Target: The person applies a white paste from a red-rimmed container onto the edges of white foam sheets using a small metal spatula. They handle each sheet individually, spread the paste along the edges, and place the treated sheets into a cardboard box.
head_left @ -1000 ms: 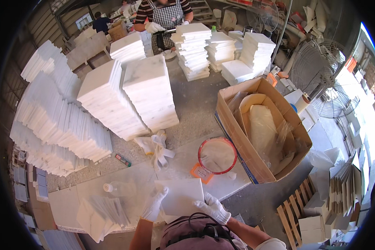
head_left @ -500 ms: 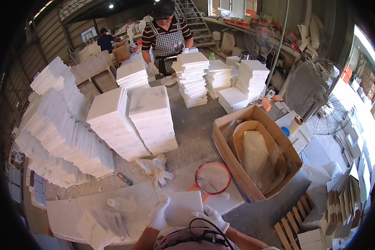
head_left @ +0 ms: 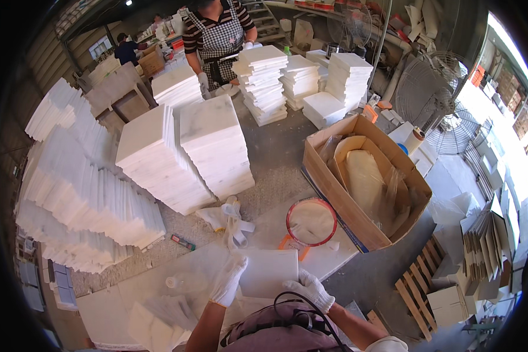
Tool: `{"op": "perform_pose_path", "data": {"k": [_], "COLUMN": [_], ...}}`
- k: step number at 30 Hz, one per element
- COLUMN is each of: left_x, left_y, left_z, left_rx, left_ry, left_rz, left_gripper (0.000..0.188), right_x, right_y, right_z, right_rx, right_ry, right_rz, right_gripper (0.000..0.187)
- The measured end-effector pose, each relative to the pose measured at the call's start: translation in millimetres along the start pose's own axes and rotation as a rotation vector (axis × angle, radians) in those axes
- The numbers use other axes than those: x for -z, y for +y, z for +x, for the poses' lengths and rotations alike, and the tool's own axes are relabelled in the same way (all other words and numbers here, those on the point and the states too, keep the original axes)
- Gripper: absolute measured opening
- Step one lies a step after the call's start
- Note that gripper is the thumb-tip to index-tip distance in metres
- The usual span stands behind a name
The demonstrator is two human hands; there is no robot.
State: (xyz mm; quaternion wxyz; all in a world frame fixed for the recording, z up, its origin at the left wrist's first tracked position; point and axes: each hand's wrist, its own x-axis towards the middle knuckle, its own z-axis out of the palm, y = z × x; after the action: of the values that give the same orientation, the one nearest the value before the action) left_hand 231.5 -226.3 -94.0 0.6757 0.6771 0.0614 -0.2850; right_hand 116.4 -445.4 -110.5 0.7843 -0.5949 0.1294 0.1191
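- Fingers of the white-gloved left hand [head_left: 227, 283] lie close together along the left edge of a flat, white, rectangular stone slab [head_left: 270, 274]; whether the thumb pinches it, I cannot tell.
- Fingers of the white-gloved right hand [head_left: 311, 290] are bent against the slab's right edge; their grip underneath is hidden.
- The slab lies between both sets of fingers, close to the body; contact on opposite edges probably keeps it level and leaves its face uncovered.
- Left of the left fingers, a clear plastic bottle [head_left: 185, 283] lies on the pale stone surface [head_left: 102, 308], seemingly within easy reach.
- Beyond the right fingers stands a round red-rimmed tub [head_left: 311, 222], beside a brown cardboard box [head_left: 346, 205].
- Ahead of the left fingers, tall white stone stacks [head_left: 214, 138] stand squared, likely for stability.
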Motion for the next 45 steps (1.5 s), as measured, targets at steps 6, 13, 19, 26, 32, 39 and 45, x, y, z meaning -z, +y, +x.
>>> {"op": "perform_pose_path", "data": {"k": [6,13,19,26,32,39,45], "left_x": [-4.0,0.8,-9.6,-21.5,-38.6,-27.2,-31.0], "left_y": [-47.6,-29.6,-14.8,-18.7,-13.0,-48.2,-53.7], "left_z": [6.3,0.1,4.1,3.6,-4.1,13.9,23.6], "left_rx": [-0.002,0.076,-0.056,-0.055,-0.110,-0.080,-0.065], "left_ry": [0.146,0.105,0.145,0.166,0.235,0.310,0.323], "left_rz": [-0.260,-0.365,-0.307,-0.295,-0.227,-0.320,-0.307], "left_gripper": [0.052,0.051,0.046,0.043,0.040,0.036,0.042], "right_x": [-21.1,-27.4,29.3,93.1,114.0,131.1,148.1], "right_y": [-11.3,2.2,43.1,65.7,65.0,53.4,64.9], "right_z": [-20.3,-42.8,-53.3,3.5,39.1,32.1,27.1], "right_rx": [0.002,0.111,0.041,0.151,0.110,0.061,0.019], "right_ry": [0.094,0.241,0.815,1.043,1.012,1.202,1.133], "right_rz": [-0.048,-0.255,-0.196,-0.736,-0.761,-0.638,-0.705], "right_gripper": [0.029,0.045,0.043,0.059,0.046,0.030,0.033]}}
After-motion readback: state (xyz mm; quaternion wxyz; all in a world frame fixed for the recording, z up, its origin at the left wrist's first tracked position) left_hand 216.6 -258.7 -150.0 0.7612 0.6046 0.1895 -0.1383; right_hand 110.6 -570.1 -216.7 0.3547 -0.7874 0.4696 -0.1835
